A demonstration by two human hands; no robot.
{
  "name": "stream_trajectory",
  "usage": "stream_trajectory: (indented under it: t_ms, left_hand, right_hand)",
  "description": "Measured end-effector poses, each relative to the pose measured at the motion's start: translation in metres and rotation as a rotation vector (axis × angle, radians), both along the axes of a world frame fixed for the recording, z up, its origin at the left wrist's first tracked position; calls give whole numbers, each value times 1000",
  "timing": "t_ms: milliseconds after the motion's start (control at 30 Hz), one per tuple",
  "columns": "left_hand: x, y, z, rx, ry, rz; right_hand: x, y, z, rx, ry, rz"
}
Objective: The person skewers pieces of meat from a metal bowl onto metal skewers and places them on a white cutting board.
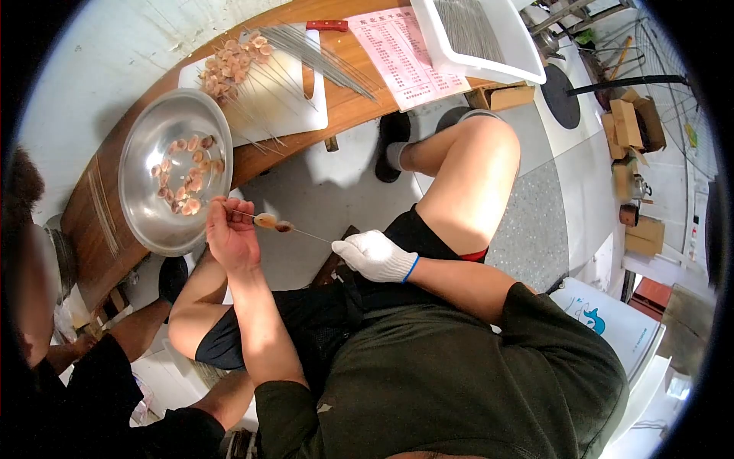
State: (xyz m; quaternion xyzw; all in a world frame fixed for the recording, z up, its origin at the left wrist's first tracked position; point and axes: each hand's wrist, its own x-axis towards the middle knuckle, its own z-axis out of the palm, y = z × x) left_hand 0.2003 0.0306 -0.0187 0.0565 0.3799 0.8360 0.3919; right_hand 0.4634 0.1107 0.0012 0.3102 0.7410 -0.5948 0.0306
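My gloved right hand (375,256), in a white knit glove with a blue edge, is closed on the lower end of a thin metal skewer (312,235). Two round, pinkish-brown food pieces (265,220) sit on the skewer between my hands. My bare left hand (232,233) pinches around the skewer's other end, beside the rim of a steel bowl (138,223). Whether its fingertips also hold a piece, I cannot tell. More loose pieces (191,183) lie in the bowl. Behind it, a heap of skewered pieces (237,67) rests on a white cutting board (310,116).
Loose metal skewers (310,52) and a red-handled knife (327,25) lie by the board. A pink printed sheet (394,53) is partly under a white bin (527,67) of skewers. Another person (84,398) sits close on the left. Cardboard boxes (628,126) stand far right.
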Motion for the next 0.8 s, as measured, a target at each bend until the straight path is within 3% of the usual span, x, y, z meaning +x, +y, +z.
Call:
stream_trajectory:
  t_ms: [700,800]
  left_hand:
    - [14,6,2,-75,-33,35]
    - [10,5,2,-128,-22,87]
  right_hand:
    - [-2,5,-4,72,-6,68]
    - [-7,7,1,-125,-40,-3]
